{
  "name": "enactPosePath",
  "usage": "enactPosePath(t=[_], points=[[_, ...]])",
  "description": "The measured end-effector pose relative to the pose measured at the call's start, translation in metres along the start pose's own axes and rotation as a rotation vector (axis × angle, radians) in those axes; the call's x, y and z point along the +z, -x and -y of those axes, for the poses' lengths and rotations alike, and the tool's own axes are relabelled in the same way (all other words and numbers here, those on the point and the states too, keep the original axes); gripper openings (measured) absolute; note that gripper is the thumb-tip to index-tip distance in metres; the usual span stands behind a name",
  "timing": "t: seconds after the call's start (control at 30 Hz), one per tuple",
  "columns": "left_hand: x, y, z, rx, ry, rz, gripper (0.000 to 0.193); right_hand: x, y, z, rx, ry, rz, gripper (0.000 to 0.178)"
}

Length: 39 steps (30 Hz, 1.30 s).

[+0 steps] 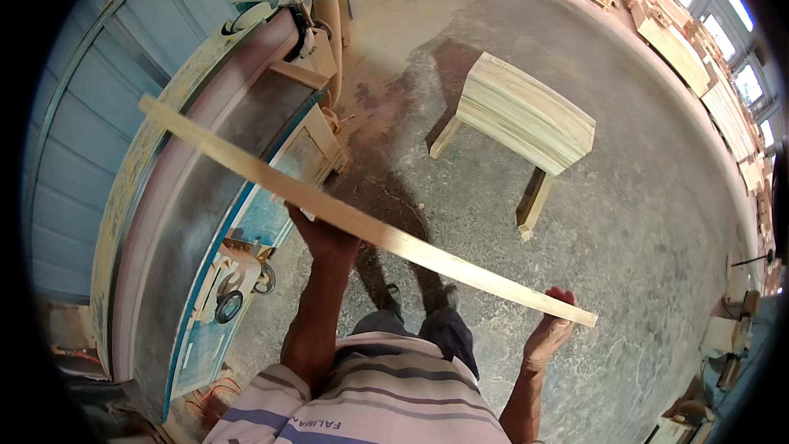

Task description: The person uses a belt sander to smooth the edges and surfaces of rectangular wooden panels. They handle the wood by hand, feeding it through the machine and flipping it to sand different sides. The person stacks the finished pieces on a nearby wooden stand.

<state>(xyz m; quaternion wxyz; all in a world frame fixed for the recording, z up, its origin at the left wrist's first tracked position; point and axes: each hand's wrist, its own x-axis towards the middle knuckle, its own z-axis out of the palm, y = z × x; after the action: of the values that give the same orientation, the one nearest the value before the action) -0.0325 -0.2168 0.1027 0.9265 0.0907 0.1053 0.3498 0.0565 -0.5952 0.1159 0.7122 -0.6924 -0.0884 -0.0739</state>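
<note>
A long, narrow wooden board [370,230] spans the view in front of me, from the sanding machine at the left to my right side. Partway along it, my left hand [327,238] grips the board from the near side; most of its fingers are hidden behind the wood. Close to the right end, my right hand [552,330] holds the board, fingertips showing past its far edge. The board's left end lies over the long belt sander [177,222], whose pinkish belt runs upright along the machine. Whether the board touches the sander, I cannot tell.
Ahead on the concrete floor, a stack of pale boards [526,115] rests on wooden supports [534,201]. The sander's blue-edged base carries a black handwheel [229,307]. A ribbed hose [329,25] stands at its far end. Timber piles [670,37] line the far right.
</note>
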Motion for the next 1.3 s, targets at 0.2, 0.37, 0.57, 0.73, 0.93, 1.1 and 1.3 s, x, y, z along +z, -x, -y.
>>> enactPosePath(t=[0.2, 0.37, 0.57, 0.73, 0.93, 1.1, 1.3], points=[[-0.043, 0.022, -0.035, 0.183, -0.001, 0.15, 0.041, 0.05, -0.071, -0.014, 0.088, -0.056, 0.091, 0.034], [0.001, 0.061, -0.04, 0.533, -0.232, -0.355, 0.061, 0.093, -0.115, -0.026, 0.093, -0.218, 0.291, 0.048], [0.03, 0.108, -0.02, 0.71, -0.19, -0.662, 0.069, 0.14, -0.13, -0.047, 0.163, -0.11, 0.389, 0.049], [0.016, 0.15, -0.025, 0.81, -0.024, -0.764, 0.072, 0.193, -0.119, -0.024, 0.245, -0.131, 0.518, 0.047], [-0.028, 0.185, -0.055, 0.84, 0.008, -0.606, 0.068, 0.273, -0.102, -0.015, 0.257, -0.186, 0.722, 0.039], [-0.045, 0.212, -0.082, 0.789, -0.248, -0.576, 0.059, 0.335, -0.079, -0.007, 0.264, -0.044, 0.999, 0.046], [-0.084, 0.227, -0.126, 0.847, -0.15, -0.735, 0.057, 0.412, -0.05, -0.005, 0.298, -0.06, 1.287, 0.046]])
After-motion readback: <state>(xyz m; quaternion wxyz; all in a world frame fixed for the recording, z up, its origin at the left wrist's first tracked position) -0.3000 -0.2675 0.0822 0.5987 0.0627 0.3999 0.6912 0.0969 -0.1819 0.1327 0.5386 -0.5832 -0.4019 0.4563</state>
